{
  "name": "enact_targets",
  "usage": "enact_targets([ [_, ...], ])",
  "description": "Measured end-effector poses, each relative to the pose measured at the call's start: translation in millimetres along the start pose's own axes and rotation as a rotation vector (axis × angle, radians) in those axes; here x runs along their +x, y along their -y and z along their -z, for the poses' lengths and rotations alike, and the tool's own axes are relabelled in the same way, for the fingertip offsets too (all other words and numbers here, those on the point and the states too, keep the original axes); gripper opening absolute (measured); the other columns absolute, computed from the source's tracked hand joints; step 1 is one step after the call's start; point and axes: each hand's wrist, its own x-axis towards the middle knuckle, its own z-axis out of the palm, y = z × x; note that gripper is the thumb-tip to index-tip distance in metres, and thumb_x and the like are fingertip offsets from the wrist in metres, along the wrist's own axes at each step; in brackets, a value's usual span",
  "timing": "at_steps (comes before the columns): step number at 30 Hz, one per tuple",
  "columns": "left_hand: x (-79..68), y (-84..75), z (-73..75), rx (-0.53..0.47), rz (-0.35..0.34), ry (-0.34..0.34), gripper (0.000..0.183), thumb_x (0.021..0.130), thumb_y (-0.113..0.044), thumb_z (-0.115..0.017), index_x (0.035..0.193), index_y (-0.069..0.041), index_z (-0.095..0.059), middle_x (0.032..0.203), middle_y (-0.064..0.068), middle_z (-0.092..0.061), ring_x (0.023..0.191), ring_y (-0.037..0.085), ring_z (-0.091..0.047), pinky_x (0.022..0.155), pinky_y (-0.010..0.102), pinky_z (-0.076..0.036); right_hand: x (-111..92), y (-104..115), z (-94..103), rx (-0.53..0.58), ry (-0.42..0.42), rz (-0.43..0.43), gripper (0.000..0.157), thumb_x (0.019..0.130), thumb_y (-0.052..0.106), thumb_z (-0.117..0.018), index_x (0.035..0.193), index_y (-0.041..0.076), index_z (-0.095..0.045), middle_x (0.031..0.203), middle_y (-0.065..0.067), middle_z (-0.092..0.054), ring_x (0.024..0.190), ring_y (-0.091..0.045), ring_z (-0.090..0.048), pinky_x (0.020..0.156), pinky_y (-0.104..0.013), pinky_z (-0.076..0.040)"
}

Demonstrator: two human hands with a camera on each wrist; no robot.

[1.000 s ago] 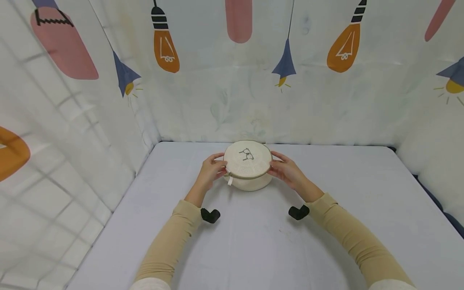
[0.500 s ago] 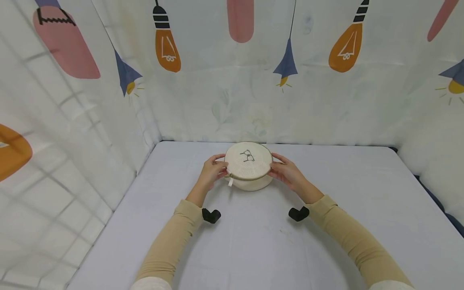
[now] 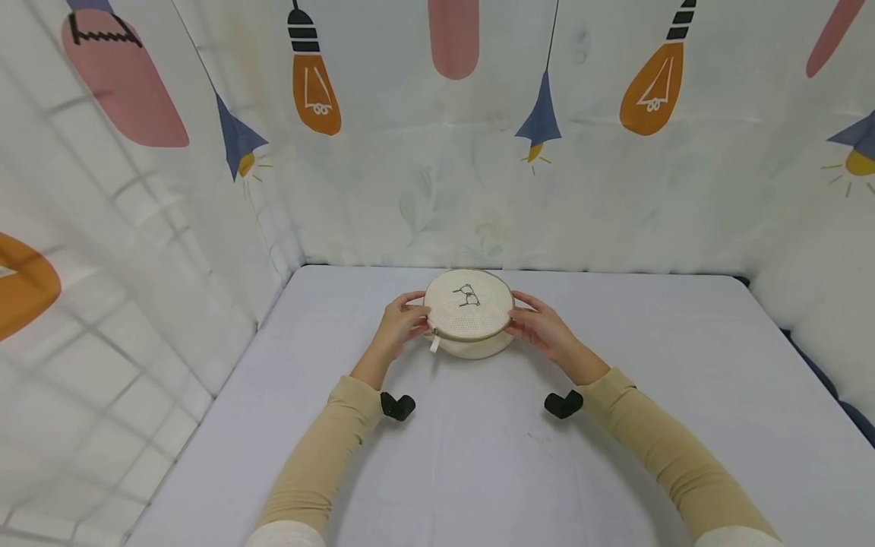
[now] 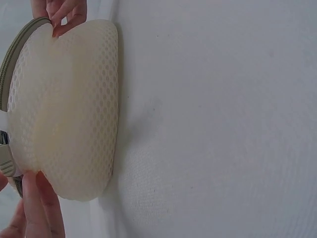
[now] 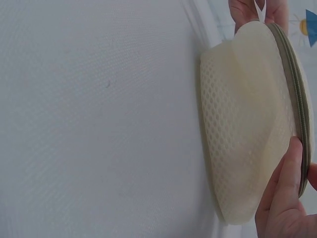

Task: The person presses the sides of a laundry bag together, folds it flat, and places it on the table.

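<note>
A round cream mesh laundry bag (image 3: 470,311) with a zipped lid stands near the back edge of the table. On its top is a small dark line drawing, and a white tab hangs by the zip slider at the front left. My left hand (image 3: 398,320) pinches the bag's left side near the rim, close to the zip slider (image 4: 6,159). Opposite it, my right hand (image 3: 544,327) pinches the right side just by the zip (image 5: 295,89). The mesh wall (image 4: 74,109) bulges between the hands, its lower edge at the tabletop. What is inside cannot be seen.
The table (image 3: 465,456) has a pale cloth over it. Behind it hangs a white curtain (image 3: 437,190) printed with lamps and bulbs, with another curtain side at the left. A black wrist mount (image 3: 398,407) sits at each sleeve cuff.
The bag's lid has sunk very slightly in the head view, with both hands keeping their hold on its sides. The view itself has shifted a little.
</note>
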Motion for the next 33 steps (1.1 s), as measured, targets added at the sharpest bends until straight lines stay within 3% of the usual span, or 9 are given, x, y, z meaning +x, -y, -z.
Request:
enact_targets([
  [33,1.5,10.4,-2.0,-0.003,0.013,-0.013,0.047,0.099,-0.008,-0.064,0.145,-0.007,-0.055,0.111,0.013,-0.060,0.082,0.014,-0.062,0.071,0.020,-0.056,2.7,-12.6,2.7,-0.037,-0.030,-0.030,0.065,0.106,-0.002,-0.049,0.163,0.002,-0.019,0.131,-0.018,-0.052,0.087,-0.008,-0.068,0.081,-0.021,-0.058],
])
